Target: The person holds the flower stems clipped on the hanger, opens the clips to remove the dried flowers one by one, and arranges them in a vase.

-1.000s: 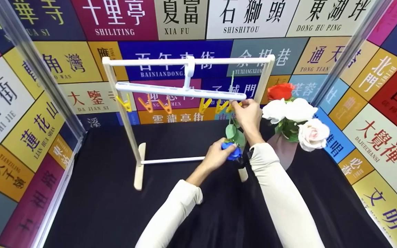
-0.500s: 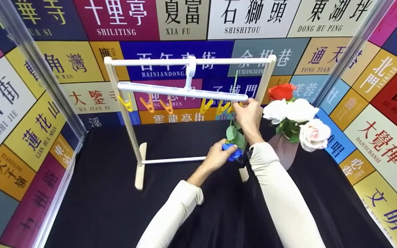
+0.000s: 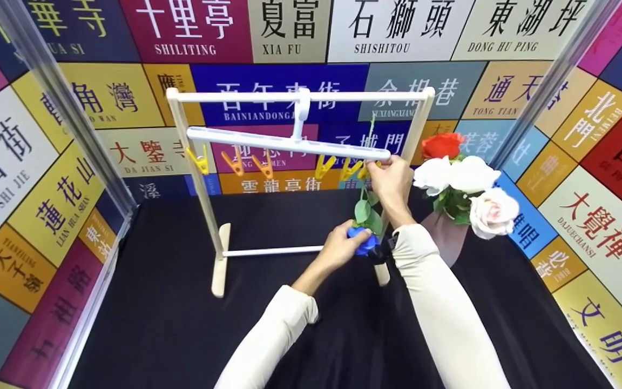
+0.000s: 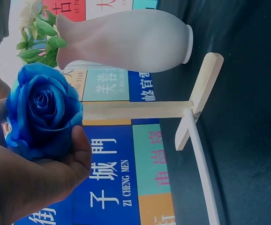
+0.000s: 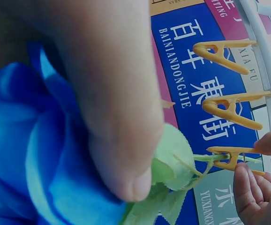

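Note:
My left hand [image 3: 340, 244] holds an artificial blue rose [image 4: 44, 105] by its bloom, head down and stem up. In the left wrist view the thumb lies against the petals. My right hand [image 3: 392, 181] is up at the right end of a white clip hanger [image 3: 284, 142]. Its thumb and fingers pinch the handle ends of a yellow clothespin [image 5: 229, 156], as the right wrist view shows. The rose's green stem [image 5: 202, 158] runs through that clothespin, and its tip rises above the hanger bar. The hanger tilts down to the right.
A wooden rack [image 3: 203, 200] with a white top rail [image 3: 235, 97] carries the hanger. More yellow and orange clips [image 3: 261, 164] dangle from the bar. At right stands a pale vase [image 4: 126, 42] with red and white roses [image 3: 473, 173]. Black cloth [image 3: 170, 335] covers the table; lettered panels surround it.
Both hands keep their hold on the rose and the clothespin, with barely any movement. The whole scene shifts slightly right in the head view.

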The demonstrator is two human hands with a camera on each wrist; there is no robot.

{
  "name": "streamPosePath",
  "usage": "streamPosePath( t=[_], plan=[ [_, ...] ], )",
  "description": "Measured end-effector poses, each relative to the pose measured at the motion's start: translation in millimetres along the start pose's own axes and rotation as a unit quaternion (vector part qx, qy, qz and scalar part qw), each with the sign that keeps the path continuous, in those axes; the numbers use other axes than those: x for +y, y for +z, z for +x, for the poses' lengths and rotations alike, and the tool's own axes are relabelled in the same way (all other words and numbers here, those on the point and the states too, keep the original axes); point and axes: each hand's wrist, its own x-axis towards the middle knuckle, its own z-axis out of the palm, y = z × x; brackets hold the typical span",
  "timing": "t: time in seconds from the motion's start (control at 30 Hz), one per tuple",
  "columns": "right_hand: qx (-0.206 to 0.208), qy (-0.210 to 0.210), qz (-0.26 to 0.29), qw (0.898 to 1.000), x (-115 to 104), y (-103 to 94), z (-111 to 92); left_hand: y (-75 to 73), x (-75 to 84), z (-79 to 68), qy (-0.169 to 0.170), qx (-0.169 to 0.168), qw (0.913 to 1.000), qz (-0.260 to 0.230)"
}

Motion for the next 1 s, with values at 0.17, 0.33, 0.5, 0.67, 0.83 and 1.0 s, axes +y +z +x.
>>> streamPosePath(
  t=[0.17, 0.33, 0.5, 0.67, 0.83, 1.0],
  plan=[
    [-0.001, -0.003, 0.007, 1.0, 0.8, -1.4, 0.5, 1.6, 0.1, -2.7, -0.004, -0.005, 0.9999, -0.009],
    [-0.007, -0.004, 0.004, 1.0, 1.1, -2.9, 0.7, 2.9, 0.1, -5.9, -0.017, -0.013, 0.9984, -0.052],
    [-0.01, -0.005, -0.002, 1.0, 1.0, -3.8, 0.6, 3.1, 0.7, -9.8, -0.024, -0.017, 0.9971, -0.07],
    [-0.016, -0.005, -0.006, 1.0, 0.2, -5.3, 1.6, 3.3, 1.5, -12.8, -0.02, -0.016, 0.9983, -0.053],
    [-0.019, 0.009, -0.003, 1.0, -0.4, -5.6, 2.9, 4.3, 2.1, -15.4, -0.02, -0.015, 0.9976, -0.065],
    [-0.011, 0.037, 0.031, 0.999, -2.4, -5.1, 3.5, 5.6, 3.6, -17.0, -0.016, -0.017, 0.9964, -0.082]
  ],
)
